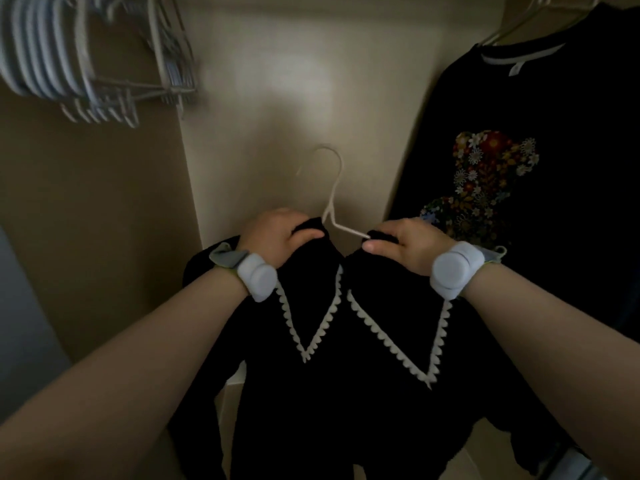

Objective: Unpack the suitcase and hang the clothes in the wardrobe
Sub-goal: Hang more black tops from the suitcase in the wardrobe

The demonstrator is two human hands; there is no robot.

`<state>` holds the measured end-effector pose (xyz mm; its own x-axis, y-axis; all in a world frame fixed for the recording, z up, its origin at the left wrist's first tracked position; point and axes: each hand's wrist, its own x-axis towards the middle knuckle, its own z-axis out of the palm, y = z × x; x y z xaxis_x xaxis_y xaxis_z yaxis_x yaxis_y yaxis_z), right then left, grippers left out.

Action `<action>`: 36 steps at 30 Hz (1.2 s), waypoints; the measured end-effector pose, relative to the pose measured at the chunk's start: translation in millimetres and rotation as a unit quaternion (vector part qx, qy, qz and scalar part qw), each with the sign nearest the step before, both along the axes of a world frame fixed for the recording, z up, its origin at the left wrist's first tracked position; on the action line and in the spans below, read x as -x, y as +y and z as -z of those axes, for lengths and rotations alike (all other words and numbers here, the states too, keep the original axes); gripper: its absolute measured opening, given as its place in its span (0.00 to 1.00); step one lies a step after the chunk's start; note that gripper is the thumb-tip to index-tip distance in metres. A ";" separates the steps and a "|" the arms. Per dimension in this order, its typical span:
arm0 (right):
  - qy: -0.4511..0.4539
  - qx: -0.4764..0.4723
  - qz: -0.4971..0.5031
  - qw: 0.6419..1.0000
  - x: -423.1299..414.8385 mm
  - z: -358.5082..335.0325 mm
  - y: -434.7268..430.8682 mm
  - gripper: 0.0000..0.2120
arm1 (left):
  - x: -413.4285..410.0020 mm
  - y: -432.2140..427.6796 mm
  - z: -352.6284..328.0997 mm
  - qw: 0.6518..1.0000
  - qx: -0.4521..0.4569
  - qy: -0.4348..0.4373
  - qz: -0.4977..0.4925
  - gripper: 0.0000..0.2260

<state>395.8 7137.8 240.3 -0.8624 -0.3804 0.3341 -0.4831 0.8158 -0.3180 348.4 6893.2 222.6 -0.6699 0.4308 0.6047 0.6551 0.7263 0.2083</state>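
A black garment with a pointed collar edged in white trim hangs in front of me inside the wardrobe. A white wire hanger sticks up out of its neck, hook free in the air. My left hand grips the left side of the neckline. My right hand pinches the right side of the neckline where the hanger's arm enters the cloth. Both wrists carry white bands. No suitcase is in view.
A bunch of bare white hangers hangs at the upper left. A black top with a floral bear print hangs on a hanger at the right. The cream back wall lies between them, a brown side panel to the left.
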 end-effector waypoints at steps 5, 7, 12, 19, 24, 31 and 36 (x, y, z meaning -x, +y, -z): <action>0.052 0.055 0.095 0.993 -5.0 3.5 28.4 0.15 | 13.2 -57.5 7.2 0.996 0.062 0.001 -0.066 0.32; 0.067 0.062 0.128 0.988 -7.3 4.8 35.7 0.15 | 16.8 -70.4 9.0 0.990 0.100 -0.006 -0.101 0.37; 0.088 0.097 0.138 0.982 -11.4 5.8 27.5 0.15 | 10.2 -32.3 2.9 0.995 0.046 -0.042 -0.077 0.26; 0.231 0.270 -0.001 0.935 -31.8 1.8 21.8 0.10 | 17.8 -21.2 0.2 0.994 0.012 0.064 -0.088 0.15; 0.086 0.005 0.096 0.992 -39.6 -17.0 48.0 0.19 | 17.7 -13.1 -7.3 0.990 -0.087 0.080 -0.080 0.11; 0.147 0.082 0.147 0.975 -49.1 -7.0 68.8 0.03 | 3.6 0.6 -15.7 0.986 -0.106 0.116 -0.063 0.13; 0.136 0.138 0.163 0.967 -49.2 0.9 79.3 0.06 | -1.0 1.8 -1.8 0.992 -0.082 0.072 -0.061 0.11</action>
<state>445.0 7217.1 239.4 -0.7873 0.0336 0.6157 -0.3101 0.8415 -0.4424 349.4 6895.0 224.4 -0.6120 0.2392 0.7539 0.5960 0.7660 0.2408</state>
